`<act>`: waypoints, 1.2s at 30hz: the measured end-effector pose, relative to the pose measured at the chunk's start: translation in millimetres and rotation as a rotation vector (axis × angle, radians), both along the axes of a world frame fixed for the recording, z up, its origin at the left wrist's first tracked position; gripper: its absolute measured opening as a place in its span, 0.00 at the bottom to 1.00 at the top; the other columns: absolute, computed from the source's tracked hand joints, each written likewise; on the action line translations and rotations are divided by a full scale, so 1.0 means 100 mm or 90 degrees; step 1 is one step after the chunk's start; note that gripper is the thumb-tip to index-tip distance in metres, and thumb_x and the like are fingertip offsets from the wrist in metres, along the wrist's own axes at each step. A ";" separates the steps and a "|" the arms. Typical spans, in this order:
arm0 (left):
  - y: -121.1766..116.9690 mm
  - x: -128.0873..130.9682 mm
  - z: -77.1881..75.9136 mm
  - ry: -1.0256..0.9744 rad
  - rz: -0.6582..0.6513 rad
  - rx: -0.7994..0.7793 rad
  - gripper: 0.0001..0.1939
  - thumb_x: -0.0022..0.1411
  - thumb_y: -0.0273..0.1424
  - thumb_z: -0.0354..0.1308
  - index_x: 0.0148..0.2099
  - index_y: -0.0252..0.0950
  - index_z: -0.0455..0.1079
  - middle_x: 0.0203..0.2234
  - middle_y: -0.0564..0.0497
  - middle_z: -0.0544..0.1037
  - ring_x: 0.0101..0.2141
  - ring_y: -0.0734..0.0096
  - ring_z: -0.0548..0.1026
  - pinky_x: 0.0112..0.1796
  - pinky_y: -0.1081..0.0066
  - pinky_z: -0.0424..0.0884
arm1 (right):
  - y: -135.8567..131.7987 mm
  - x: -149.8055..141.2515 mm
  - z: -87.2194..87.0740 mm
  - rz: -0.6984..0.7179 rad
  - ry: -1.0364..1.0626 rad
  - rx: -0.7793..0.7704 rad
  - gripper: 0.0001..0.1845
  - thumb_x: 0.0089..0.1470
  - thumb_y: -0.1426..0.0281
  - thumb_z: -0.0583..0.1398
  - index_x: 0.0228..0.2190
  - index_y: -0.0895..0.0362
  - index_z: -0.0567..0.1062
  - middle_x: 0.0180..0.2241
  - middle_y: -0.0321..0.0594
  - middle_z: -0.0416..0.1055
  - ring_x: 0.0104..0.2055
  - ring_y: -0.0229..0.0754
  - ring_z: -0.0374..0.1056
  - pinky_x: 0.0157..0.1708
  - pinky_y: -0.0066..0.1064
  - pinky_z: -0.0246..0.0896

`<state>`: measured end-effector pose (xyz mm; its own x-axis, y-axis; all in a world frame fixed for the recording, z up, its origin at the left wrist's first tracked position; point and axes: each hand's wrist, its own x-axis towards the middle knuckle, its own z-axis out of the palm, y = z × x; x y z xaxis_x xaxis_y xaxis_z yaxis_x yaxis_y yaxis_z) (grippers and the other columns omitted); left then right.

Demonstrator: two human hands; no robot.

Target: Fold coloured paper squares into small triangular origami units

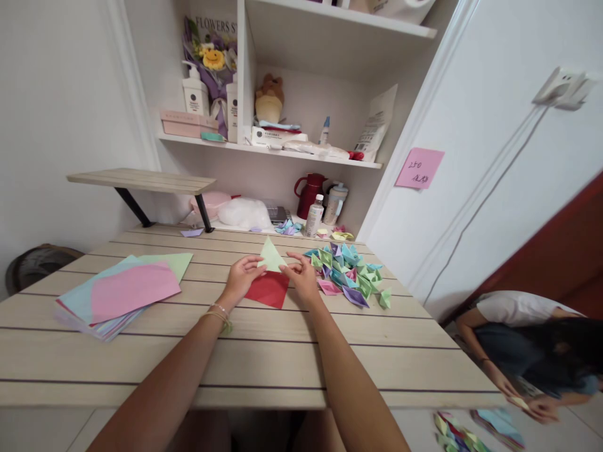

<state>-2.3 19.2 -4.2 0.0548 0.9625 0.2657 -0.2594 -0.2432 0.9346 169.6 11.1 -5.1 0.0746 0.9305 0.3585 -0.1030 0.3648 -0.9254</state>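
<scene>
Between my hands is a light green piece of folded paper (272, 257), its pointed tip facing away from me. My left hand (242, 276) pinches its left lower corner between thumb and fingers. At the right lower corner, my right hand (302, 276) grips the paper the same way. A red sheet of paper (269, 290) lies flat on the table just below, partly covered by the green piece. Close to my right hand sits a pile of small folded paper boats (351, 276) in green, blue, purple and pink.
Coloured paper sheets (134, 289) are stacked on the slatted table (264, 358) at left. A small raised shelf (141, 179) stands behind them. Along the back are a bottle (315, 216) and a red jug (311, 193). At right, a person (522, 345) crouches near more folded paper (455, 433).
</scene>
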 end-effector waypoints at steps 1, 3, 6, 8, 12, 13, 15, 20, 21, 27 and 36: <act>0.00 0.00 0.00 -0.010 -0.005 -0.002 0.22 0.41 0.31 0.66 0.41 0.32 0.69 0.28 0.48 0.78 0.29 0.69 0.76 0.34 0.68 0.72 | 0.00 0.00 -0.01 0.015 -0.005 -0.008 0.20 0.36 0.64 0.65 0.35 0.58 0.74 0.22 0.36 0.72 0.25 0.38 0.66 0.26 0.28 0.59; 0.02 -0.01 0.00 -0.019 -0.012 -0.013 0.25 0.42 0.32 0.66 0.45 0.33 0.66 0.28 0.48 0.78 0.28 0.71 0.75 0.31 0.71 0.71 | -0.01 -0.01 -0.01 0.032 -0.027 -0.020 0.16 0.36 0.63 0.65 0.30 0.59 0.76 0.23 0.37 0.72 0.25 0.38 0.66 0.26 0.28 0.59; 0.04 -0.02 -0.01 -0.011 0.001 -0.036 0.23 0.44 0.34 0.64 0.43 0.31 0.68 0.25 0.49 0.77 0.24 0.75 0.73 0.25 0.77 0.68 | -0.03 -0.03 0.00 0.035 -0.044 -0.024 0.12 0.36 0.63 0.65 0.22 0.60 0.75 0.21 0.37 0.71 0.24 0.37 0.64 0.25 0.28 0.57; 0.05 -0.03 -0.03 0.000 -0.001 -0.047 0.19 0.45 0.36 0.63 0.39 0.30 0.69 0.22 0.50 0.76 0.21 0.77 0.71 0.22 0.79 0.65 | -0.05 -0.04 0.02 0.053 -0.043 -0.023 0.12 0.38 0.62 0.64 0.21 0.60 0.75 0.19 0.36 0.70 0.23 0.36 0.62 0.24 0.27 0.57; 0.05 -0.02 -0.04 0.017 -0.041 -0.066 0.17 0.47 0.38 0.62 0.35 0.30 0.70 0.19 0.51 0.74 0.20 0.78 0.70 0.21 0.79 0.64 | -0.06 -0.05 0.04 0.075 -0.024 -0.020 0.12 0.41 0.63 0.62 0.24 0.60 0.77 0.22 0.37 0.71 0.25 0.37 0.64 0.28 0.28 0.59; 0.04 -0.01 -0.04 0.018 -0.046 -0.068 0.17 0.47 0.38 0.62 0.35 0.30 0.70 0.19 0.51 0.74 0.20 0.78 0.70 0.21 0.79 0.64 | -0.05 -0.04 0.04 0.065 -0.024 -0.021 0.12 0.40 0.63 0.63 0.24 0.60 0.77 0.23 0.37 0.72 0.26 0.37 0.64 0.29 0.28 0.59; 0.03 0.00 -0.04 0.019 -0.053 -0.072 0.17 0.47 0.39 0.61 0.34 0.31 0.69 0.18 0.51 0.74 0.20 0.77 0.70 0.21 0.79 0.63 | -0.04 -0.04 0.03 0.045 -0.030 -0.027 0.11 0.39 0.64 0.63 0.23 0.60 0.77 0.24 0.38 0.73 0.26 0.38 0.65 0.29 0.29 0.59; 0.02 0.01 -0.04 0.022 -0.077 -0.081 0.17 0.49 0.42 0.59 0.32 0.32 0.67 0.17 0.53 0.72 0.19 0.77 0.71 0.20 0.79 0.63 | -0.04 -0.04 0.04 0.038 -0.012 -0.054 0.12 0.35 0.64 0.66 0.18 0.60 0.76 0.19 0.37 0.71 0.22 0.36 0.62 0.24 0.28 0.56; 0.02 0.01 -0.05 0.023 -0.083 -0.083 0.17 0.50 0.42 0.59 0.32 0.32 0.66 0.17 0.53 0.72 0.19 0.77 0.71 0.20 0.79 0.63 | -0.04 -0.04 0.04 0.042 0.004 -0.059 0.12 0.34 0.64 0.66 0.18 0.60 0.75 0.19 0.36 0.70 0.22 0.35 0.61 0.24 0.27 0.56; 0.01 0.01 -0.05 0.030 -0.120 -0.090 0.17 0.50 0.43 0.58 0.32 0.33 0.64 0.16 0.55 0.71 0.18 0.77 0.70 0.20 0.79 0.62 | -0.04 -0.10 0.01 0.139 0.122 -0.101 0.14 0.36 0.61 0.66 0.18 0.60 0.73 0.17 0.34 0.68 0.20 0.33 0.59 0.23 0.26 0.54; 0.00 0.02 -0.04 0.047 -0.115 -0.085 0.17 0.51 0.43 0.57 0.31 0.33 0.64 0.17 0.53 0.71 0.17 0.78 0.69 0.18 0.79 0.62 | -0.04 -0.07 0.03 0.042 0.042 -0.043 0.13 0.38 0.63 0.65 0.25 0.59 0.73 0.24 0.37 0.71 0.24 0.36 0.65 0.25 0.27 0.59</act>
